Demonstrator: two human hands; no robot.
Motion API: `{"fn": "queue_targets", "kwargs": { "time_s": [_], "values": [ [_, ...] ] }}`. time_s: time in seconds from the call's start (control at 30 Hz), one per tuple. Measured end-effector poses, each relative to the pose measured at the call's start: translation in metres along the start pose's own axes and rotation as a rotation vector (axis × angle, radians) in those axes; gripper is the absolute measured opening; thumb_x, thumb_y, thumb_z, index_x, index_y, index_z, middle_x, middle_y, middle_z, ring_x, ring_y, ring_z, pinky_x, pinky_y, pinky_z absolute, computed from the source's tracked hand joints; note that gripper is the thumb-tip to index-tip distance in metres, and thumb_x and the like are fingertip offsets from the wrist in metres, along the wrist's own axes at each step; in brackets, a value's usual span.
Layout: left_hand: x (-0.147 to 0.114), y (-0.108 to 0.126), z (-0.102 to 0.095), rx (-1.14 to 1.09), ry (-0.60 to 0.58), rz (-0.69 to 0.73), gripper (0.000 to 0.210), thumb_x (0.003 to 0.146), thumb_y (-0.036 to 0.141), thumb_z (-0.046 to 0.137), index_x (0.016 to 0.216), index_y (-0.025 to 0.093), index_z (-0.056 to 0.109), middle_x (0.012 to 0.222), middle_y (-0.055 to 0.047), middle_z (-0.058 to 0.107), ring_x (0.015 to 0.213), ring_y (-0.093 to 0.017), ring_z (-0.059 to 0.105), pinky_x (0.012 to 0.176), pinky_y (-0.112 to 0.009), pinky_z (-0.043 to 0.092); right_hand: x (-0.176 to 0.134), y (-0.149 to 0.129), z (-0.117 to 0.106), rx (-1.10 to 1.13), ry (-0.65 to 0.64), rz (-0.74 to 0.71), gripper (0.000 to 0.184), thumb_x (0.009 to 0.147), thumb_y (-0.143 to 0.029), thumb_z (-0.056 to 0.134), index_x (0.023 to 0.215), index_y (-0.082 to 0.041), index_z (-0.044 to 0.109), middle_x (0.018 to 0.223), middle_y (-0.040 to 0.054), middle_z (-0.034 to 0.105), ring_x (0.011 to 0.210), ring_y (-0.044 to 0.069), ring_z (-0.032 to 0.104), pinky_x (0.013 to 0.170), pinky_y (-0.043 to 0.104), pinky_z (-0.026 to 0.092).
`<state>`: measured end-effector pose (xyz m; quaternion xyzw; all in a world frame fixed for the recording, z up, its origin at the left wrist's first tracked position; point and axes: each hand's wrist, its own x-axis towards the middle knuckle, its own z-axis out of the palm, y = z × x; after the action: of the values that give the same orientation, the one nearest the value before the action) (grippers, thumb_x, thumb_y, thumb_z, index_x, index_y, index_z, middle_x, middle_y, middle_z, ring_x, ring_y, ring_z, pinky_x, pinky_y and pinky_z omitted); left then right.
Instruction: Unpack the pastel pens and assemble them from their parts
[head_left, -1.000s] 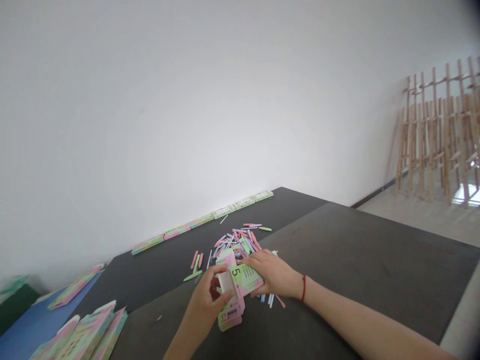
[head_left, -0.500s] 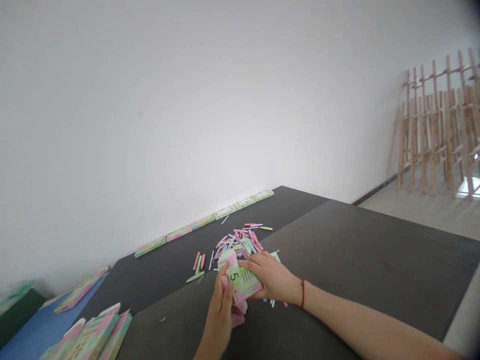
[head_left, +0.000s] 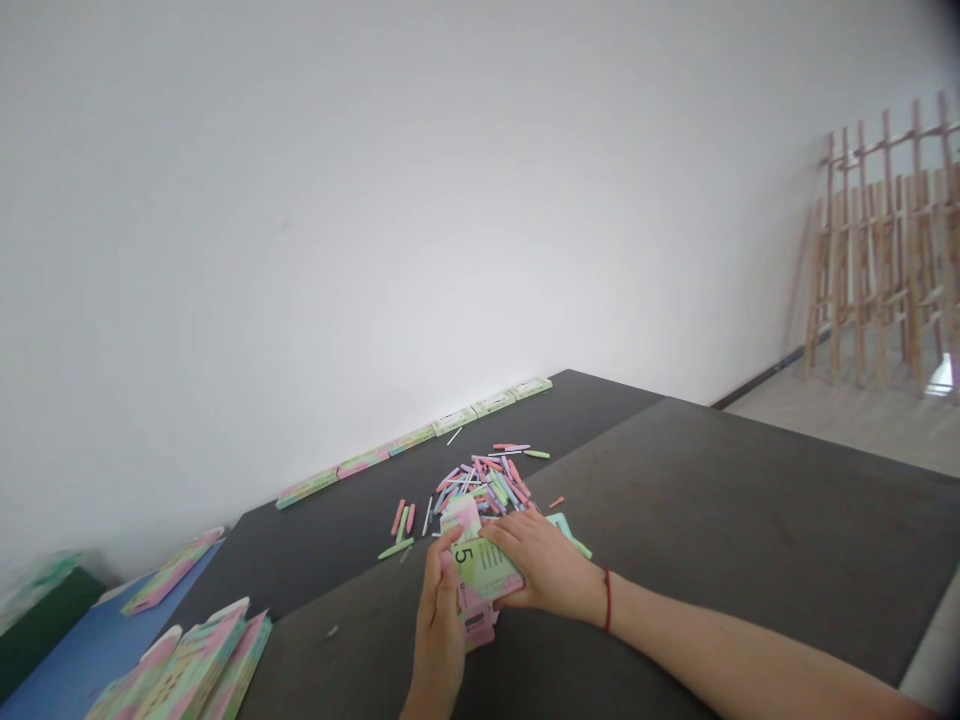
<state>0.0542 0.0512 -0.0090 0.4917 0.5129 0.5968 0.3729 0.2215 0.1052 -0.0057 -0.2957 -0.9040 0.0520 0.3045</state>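
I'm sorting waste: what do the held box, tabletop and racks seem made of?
Box: probably thin smooth card; flat printed panels, crisp edges.
Tabletop: matt, perhaps laminate or rubber; dull dark surface, uncertain.
Racks: likely bare wood, from their pale brown bars.

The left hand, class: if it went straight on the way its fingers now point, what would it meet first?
The left hand would probably meet the pinkish card flap first, then the heap of pastel-coloured sticks; one view leaves depth unclear.

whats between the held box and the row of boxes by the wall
The head view shows a heap of pastel sticks between the box and the row, plus a white stick nearer the row.
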Motion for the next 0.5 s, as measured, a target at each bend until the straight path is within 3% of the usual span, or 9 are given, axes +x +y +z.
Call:
{"fn": "queue_targets", "kwargs": {
  "time_s": [0.27, 0.37, 0.5],
  "values": [
    [0.005, -0.008, -0.001, -0.186, -0.080, -0.090, 0.040, 0.085, 0.046, 0.048, 0.115, 0.021, 0.054, 0.113, -0.007, 0.064, 0.092, -0.023, 0.065, 0.076, -0.034, 0.054, 0.000, 0.000, -0.002, 0.029, -0.013, -0.008, 0.069, 0.067, -0.048, 0.071, 0.124, -0.018, 0.045, 0.115, 0.0110, 0.057, 0.104, 0.028, 0.051, 0.092, 0.041, 0.034],
    [0.001, -0.004, 0.001, -0.156, -0.050, -0.063, 0.038, 0.085, 0.047, 0.047, 0.112, 0.022, 0.056, 0.117, -0.006, 0.062, 0.096, -0.022, 0.064, 0.075, -0.031, 0.055, 0.001, -0.003, -0.002, 0.016, -0.028, -0.011, 0.070, 0.069, -0.048, 0.070, 0.126, -0.017, 0.044, 0.116, 0.0115, 0.056, 0.106, 0.028, 0.050, 0.092, 0.041, 0.034],
    [-0.009, 0.004, 0.006, -0.029, -0.008, -0.194, 0.050, 0.085, 0.058, 0.037, 0.122, 0.027, 0.049, 0.114, -0.006, 0.063, 0.082, -0.021, 0.067, 0.055, -0.028, 0.056, 0.003, -0.008, 0.003, -0.024, -0.046, -0.005, 0.073, 0.067, -0.048, 0.072, 0.126, -0.015, 0.043, 0.116, 0.0129, 0.056, 0.108, 0.029, 0.049, 0.092, 0.041, 0.035]
  ]
}}
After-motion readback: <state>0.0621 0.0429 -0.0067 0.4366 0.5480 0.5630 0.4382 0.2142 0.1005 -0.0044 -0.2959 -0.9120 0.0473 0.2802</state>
